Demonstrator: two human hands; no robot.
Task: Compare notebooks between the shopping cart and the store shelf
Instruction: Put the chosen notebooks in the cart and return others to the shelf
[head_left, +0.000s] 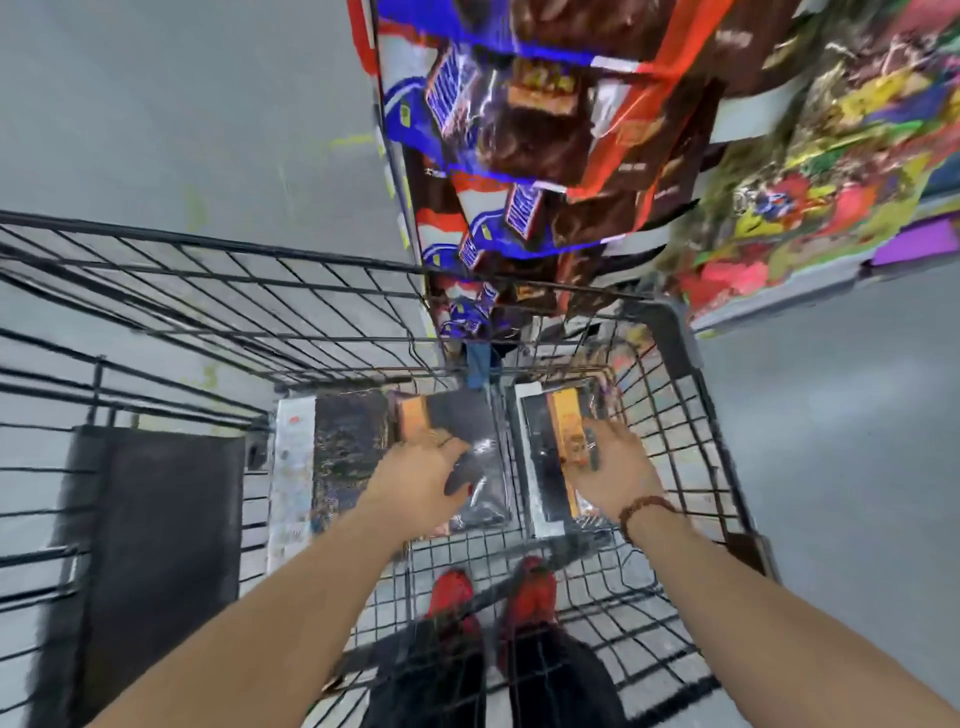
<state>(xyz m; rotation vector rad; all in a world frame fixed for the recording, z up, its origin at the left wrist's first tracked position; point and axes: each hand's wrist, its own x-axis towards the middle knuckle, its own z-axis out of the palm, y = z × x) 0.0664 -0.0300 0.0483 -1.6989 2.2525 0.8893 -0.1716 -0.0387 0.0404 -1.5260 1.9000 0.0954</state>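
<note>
Notebooks, two dark flat ones with orange labels, lie side by side in the black wire shopping cart (311, 262), toward its far end. My left hand (421, 480) pinches the left notebook (358, 441) at its near edge, thumb apart from the fingers. My right hand (613, 467), a brown bead bracelet (644, 512) at the wrist, rests on the right notebook (543, 457) beside the cart's right wall; through the blur I cannot tell whether its fingers curl. Beyond the far edge stands a store shelf (519, 130) of bright packets.
</note>
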